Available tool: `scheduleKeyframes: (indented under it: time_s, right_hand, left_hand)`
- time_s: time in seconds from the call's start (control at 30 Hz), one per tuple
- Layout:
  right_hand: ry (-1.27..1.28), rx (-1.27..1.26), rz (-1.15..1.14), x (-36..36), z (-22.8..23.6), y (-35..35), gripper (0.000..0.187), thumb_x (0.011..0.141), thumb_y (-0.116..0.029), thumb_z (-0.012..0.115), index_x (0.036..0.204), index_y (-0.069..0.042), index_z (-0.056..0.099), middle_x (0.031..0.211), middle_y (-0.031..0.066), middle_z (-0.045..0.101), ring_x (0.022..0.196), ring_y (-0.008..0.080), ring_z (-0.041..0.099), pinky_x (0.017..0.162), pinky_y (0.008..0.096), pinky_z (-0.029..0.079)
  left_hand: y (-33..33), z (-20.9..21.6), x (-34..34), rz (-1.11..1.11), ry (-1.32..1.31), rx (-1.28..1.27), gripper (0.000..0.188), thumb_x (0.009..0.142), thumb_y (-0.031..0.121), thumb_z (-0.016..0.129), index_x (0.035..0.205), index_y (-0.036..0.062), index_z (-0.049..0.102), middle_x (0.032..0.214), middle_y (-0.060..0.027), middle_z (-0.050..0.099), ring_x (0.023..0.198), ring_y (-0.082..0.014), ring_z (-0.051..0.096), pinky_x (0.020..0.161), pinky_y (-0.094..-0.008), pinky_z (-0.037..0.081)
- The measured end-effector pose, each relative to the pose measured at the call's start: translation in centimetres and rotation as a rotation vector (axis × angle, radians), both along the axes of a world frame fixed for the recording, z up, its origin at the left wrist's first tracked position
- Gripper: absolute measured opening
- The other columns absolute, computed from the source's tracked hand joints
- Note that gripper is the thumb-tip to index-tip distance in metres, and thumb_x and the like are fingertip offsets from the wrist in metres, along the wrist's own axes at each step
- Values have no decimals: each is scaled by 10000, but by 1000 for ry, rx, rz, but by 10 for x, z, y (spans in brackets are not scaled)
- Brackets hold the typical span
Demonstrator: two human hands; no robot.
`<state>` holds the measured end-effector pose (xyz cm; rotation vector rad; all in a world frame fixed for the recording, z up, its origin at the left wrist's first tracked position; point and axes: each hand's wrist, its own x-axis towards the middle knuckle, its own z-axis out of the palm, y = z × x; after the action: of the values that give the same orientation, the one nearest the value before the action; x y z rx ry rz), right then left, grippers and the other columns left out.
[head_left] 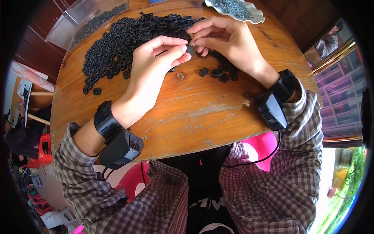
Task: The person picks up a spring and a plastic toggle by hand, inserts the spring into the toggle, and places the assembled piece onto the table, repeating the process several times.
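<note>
Over the wooden table, my two hands meet fingertip to fingertip. My left hand (150, 72) pinches a small black part (190, 50) between thumb and index finger. From the other side, my right hand (237, 45) is closed in a pinch on a tiny silvery piece (193, 45), which touches or nearly touches the black part. Fingers hide much of both. Behind my hands spreads a large heap of small black ring-shaped parts (128, 45). Several loose black parts (216, 73) lie below my right hand.
The round-edged wooden table (187, 117) reaches toward my lap. A clear plastic bin (62, 31) with dark small parts stands far left. At the far right sits a white wavy-edged dish (257, 16) of small silvery pieces. Black cased devices (120, 148) are strapped to my wrists, with cables.
</note>
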<state>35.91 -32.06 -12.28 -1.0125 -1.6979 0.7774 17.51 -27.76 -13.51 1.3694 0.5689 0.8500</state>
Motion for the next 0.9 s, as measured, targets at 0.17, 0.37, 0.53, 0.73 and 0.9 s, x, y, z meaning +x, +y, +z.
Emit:
scheduleKeyframes:
  time_s: [0.17, 0.37, 0.53, 0.73, 0.9]
  right_hand:
    - [-118, 27, -60, -5, 4, -5, 206, 808, 49, 515, 1011, 63, 547, 851, 105, 610, 709, 111, 580, 669, 227, 494]
    - [-204, 78, -109, -6, 2, -6, 206, 802, 64, 495, 1001, 47, 546, 823, 80, 614, 692, 89, 566, 623, 210, 486]
    - [-212, 39, -94, -8, 0, -7, 210, 792, 59, 497, 995, 28, 538, 806, 66, 606, 681, 74, 549, 622, 195, 470]
    - [-230, 151, -141, -8, 0, -6, 222, 789, 69, 494, 1002, 26, 539, 826, 66, 600, 701, 84, 558, 652, 211, 476]
    - [-268, 169, -130, -8, 1, -7, 226, 788, 69, 497, 1006, 28, 540, 844, 69, 602, 745, 101, 579, 682, 225, 484]
  left_hand:
    - [0, 0, 0, 2, -37, 7, 141, 809, 40, 557, 924, -38, 581, 882, -108, 594, 805, -169, 600, 785, -262, 476]
    - [-1, 1, 0, 26, -22, -9, 136, 806, 37, 558, 918, -36, 582, 883, -105, 596, 799, -163, 600, 776, -262, 476]
    - [0, -1, 0, -1, -16, 6, 131, 806, 37, 560, 912, -35, 586, 876, -98, 601, 796, -156, 600, 754, -250, 472]
    - [0, -1, 0, 7, -9, 12, 131, 806, 40, 560, 912, -33, 588, 867, -95, 602, 795, -155, 599, 758, -256, 471]
    - [-1, 0, 0, 3, -10, 13, 134, 806, 41, 563, 914, -34, 587, 872, -96, 601, 797, -159, 599, 756, -255, 470]
